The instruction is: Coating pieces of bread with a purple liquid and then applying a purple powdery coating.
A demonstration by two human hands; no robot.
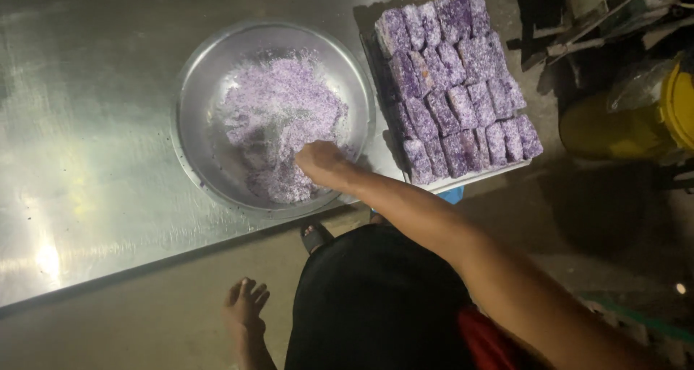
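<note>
the right hand (pixel 322 162) digs into purple-white shreds (pixel 278 121) in the metal bowl (pixel 195 95), fingers curled closed among them. coated purple blocks (pixel 455 88) sit beside; gentle, even rolling would coat best

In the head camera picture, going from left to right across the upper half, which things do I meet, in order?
Bare steel table → round metal bowl of purple-white shreds, with the right hand reaching into it → tray stacked with purple coated blocks → yellow container at the right edge.

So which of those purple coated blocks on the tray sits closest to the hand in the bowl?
The block at the tray's near-left corner, at the front edge nearest the bowl. The right hand rests in the purple flakes.
</note>
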